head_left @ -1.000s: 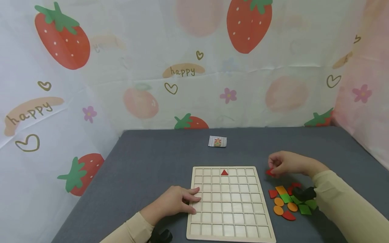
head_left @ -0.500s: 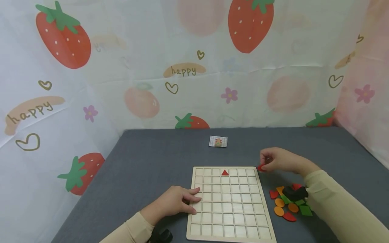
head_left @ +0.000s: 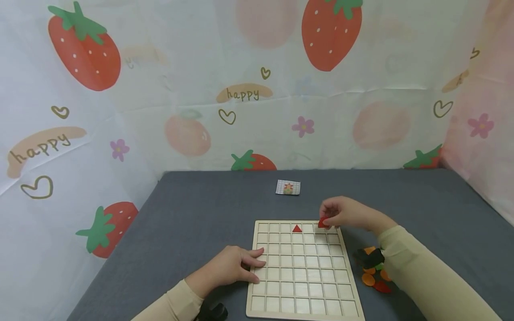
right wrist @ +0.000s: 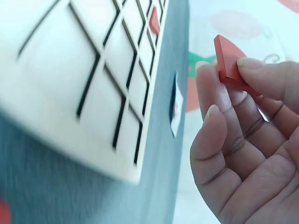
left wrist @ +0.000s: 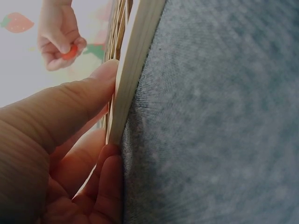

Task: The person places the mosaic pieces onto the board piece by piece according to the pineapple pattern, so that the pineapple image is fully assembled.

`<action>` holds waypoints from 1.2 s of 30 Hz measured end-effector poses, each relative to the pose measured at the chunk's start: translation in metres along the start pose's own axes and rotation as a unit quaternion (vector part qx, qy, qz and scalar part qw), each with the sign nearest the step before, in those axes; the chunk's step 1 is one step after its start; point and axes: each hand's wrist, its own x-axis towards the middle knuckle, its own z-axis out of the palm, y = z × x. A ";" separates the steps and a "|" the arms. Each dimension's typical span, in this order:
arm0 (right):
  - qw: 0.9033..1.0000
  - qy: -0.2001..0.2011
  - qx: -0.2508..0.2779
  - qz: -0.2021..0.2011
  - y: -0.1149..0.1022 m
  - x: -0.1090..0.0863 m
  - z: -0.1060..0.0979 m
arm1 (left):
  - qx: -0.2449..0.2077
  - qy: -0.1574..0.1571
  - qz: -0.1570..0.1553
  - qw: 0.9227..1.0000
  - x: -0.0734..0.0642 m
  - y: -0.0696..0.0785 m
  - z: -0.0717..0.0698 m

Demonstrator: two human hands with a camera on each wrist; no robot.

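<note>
A wooden grid board [head_left: 305, 285] lies on the dark cloth, with a red triangle [head_left: 296, 228] in its far row. My left hand [head_left: 225, 267] rests at the board's left edge, fingers spread over the rim; in the left wrist view its thumb [left wrist: 79, 102] touches the wooden side. My right hand [head_left: 349, 214] pinches a red quarter-circle piece [right wrist: 230, 65] between thumb and fingers, tilted up in the right wrist view. In the head view this piece is above the far right part of the board, partly covered by the fingers.
Orange discs [head_left: 368, 280], another red curved piece [head_left: 382, 286] and green pieces lie right of the board, partly hidden by the right sleeve and a black wrist device [head_left: 373, 258]. A small card [head_left: 288, 187] with a gridded picture lies beyond the board. Strawberry-print cloth [head_left: 184, 80] hangs behind.
My right hand has moved left with the red quarter-circle piece, from beside the loose pieces to over the board's far right part. The left hand and board have stayed put.
</note>
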 end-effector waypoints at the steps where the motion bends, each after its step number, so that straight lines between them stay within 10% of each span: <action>1: 1.000 -0.001 -0.001 -0.001 -0.001 0.003 0.003 | 0.000 0.000 -0.001 1.000 0.000 0.000 0.000; 36: 0.997 0.018 -0.071 0.033 -0.015 0.061 0.064 | -0.004 0.002 0.003 1.000 0.001 0.001 -0.001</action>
